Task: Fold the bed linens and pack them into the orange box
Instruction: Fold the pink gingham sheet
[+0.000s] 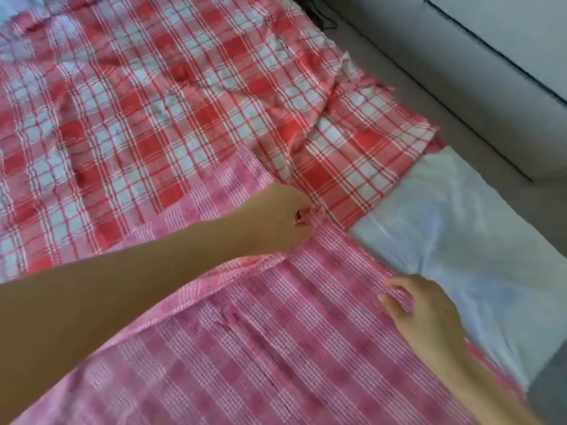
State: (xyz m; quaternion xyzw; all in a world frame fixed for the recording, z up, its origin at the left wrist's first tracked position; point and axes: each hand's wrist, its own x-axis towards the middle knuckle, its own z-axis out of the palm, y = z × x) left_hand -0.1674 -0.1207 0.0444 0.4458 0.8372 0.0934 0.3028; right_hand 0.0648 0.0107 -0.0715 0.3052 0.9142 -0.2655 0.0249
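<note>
As left hand (276, 219) pinches the checked sheet (276, 348), right hand (423, 314) holds its edge.

Sheet (153, 102) spread across left and far; flap (276, 348) folded over it near; pillow (445, 240) right, touching flap; floor (408, 87) far right.

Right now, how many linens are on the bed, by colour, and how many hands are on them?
red-check cloth: 1
pink-check cloth: 1 (perhaps the red one's folded-back underside)
white pillow: 1
hands on the pink cloth: 2, left hand and right hand
Total: 5
</note>
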